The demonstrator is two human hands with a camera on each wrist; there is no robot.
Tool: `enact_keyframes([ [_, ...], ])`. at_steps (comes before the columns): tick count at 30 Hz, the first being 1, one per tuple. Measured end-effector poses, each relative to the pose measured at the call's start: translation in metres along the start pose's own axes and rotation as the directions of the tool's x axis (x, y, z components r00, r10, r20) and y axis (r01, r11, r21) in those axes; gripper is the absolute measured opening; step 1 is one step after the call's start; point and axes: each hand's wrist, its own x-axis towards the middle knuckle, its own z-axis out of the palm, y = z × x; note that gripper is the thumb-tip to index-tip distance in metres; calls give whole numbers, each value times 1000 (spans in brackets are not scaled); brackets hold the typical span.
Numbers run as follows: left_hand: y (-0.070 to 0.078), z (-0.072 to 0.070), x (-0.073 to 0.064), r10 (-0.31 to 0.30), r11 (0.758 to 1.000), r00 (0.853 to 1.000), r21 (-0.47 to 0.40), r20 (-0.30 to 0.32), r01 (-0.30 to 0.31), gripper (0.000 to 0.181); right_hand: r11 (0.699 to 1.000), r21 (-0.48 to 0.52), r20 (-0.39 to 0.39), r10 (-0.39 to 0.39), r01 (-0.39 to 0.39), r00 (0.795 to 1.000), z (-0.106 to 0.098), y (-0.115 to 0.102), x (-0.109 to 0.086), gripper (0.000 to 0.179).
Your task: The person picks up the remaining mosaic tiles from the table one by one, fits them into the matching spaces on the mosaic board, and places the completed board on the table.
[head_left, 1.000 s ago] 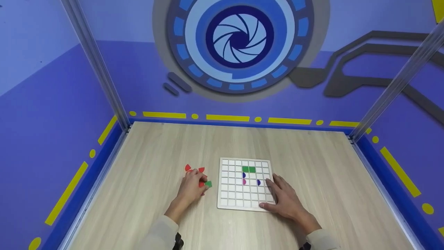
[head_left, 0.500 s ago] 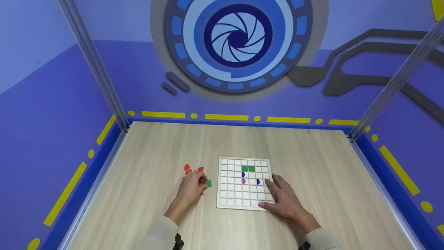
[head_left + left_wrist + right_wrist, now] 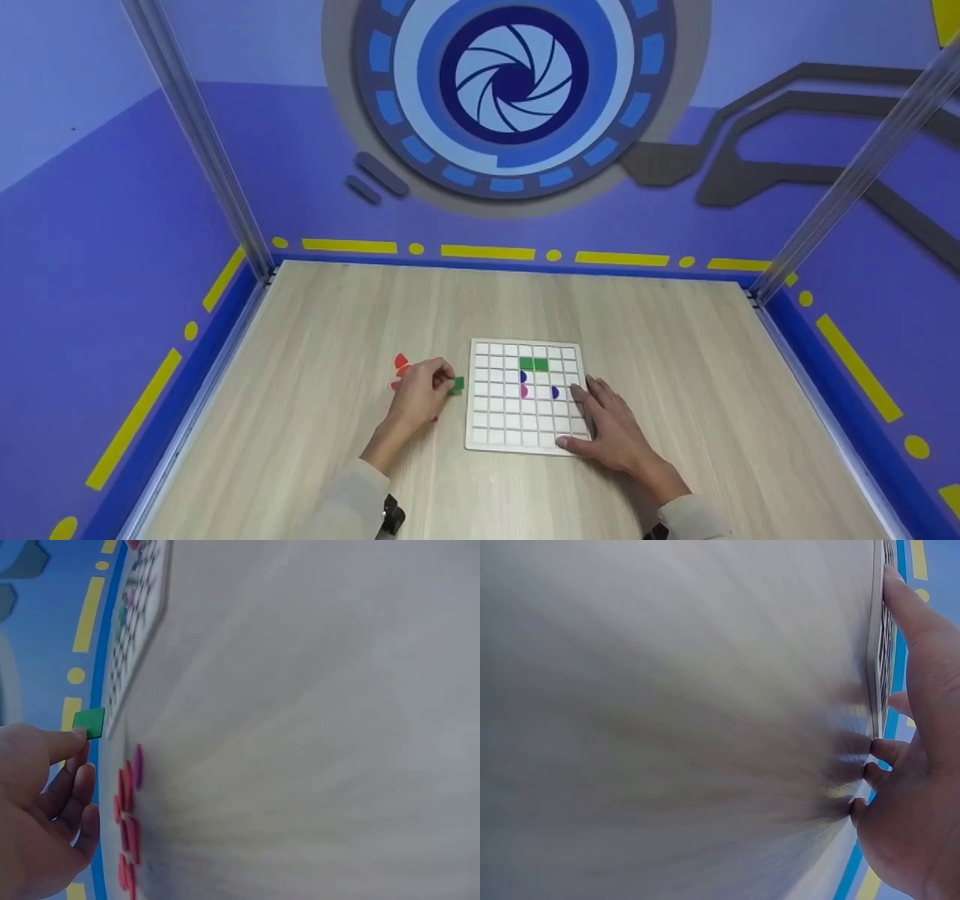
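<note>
Currently, the left hand (image 3: 420,394) pinches a green tile (image 3: 457,385) just beside the gridded board's (image 3: 491,411) left edge. The right hand (image 3: 616,426), thumb and fingers spread wide, rests at its right edge. Red pieces (image 3: 401,361) lie on the table (image 3: 337,315) by the left hand.

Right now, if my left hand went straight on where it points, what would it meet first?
Your left hand would probably meet the grid board, its green tile leading; height is unclear, so it might pass above.
</note>
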Motion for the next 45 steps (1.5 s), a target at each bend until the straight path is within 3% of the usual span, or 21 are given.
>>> enact_keyframes([
  [8,37,23,21,-21,991,997,-130,71,30,11,1000,12,-7,-3,3,1000,0,1,0,101],
  [16,64,54,44,44,984,997,-173,60,-33,7,1000,25,30,18,-19,999,-1,1,1,102],
  [22,72,76,58,58,983,998,-174,34,-52,6,999,27,28,18,-19,999,-1,2,0,102],
  [28,78,95,67,33,981,999,-193,40,-25,2,1000,23,12,16,-17,1000,0,3,-1,103],
  [34,83,106,70,-4,985,998,-173,65,15,3,1000,26,13,17,-17,1000,2,2,0,102],
  [45,90,124,81,2,990,1000,-141,29,2,5,1000,11,9,-9,9,1000,2,3,1,101],
])
